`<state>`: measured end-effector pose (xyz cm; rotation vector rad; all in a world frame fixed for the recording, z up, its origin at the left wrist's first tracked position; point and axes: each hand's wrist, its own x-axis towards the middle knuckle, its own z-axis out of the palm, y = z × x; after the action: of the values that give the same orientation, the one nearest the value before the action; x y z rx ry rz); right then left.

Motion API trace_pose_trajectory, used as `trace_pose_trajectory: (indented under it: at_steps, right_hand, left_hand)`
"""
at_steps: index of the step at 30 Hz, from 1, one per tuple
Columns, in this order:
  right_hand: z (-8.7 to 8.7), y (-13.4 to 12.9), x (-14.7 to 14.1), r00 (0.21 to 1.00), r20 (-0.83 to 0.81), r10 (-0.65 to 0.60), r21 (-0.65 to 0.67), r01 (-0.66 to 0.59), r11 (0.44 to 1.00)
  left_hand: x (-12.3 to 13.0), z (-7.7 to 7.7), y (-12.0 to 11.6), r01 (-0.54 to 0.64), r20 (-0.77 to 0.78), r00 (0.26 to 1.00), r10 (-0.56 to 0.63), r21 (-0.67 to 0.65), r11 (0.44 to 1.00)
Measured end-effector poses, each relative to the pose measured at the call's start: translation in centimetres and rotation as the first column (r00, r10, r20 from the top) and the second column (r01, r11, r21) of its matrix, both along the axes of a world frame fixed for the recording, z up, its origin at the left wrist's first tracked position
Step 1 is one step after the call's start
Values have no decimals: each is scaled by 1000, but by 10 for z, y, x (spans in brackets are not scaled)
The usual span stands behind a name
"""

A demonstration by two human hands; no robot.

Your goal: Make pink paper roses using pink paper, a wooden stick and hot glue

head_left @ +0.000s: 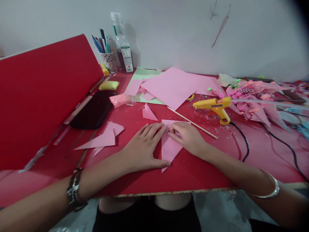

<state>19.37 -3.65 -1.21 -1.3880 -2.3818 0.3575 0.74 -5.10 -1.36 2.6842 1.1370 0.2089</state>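
While the left grip (145, 146) is spread out flat, the right grip (189, 137) is curled onto the paper (170, 148), can't honestly tell if it's pinching any. Paper's on the table (145, 183) between them, long axis running near to far, right one over the wide far end.

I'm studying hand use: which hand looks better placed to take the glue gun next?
Probably the right hand: it is nearer the glue gun, whose handle lies on that side. The left hand is farther off, spread at the left edge of the paper.
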Motion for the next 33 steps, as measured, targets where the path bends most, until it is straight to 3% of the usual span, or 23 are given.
trace_pose_trajectory:
  at_steps: [33]
  right_hand:
    - [-1,0,-2,992,126,17,32,-21,999]
  left_hand:
    - [-4,11,-22,0,39,999,1,-31,1000]
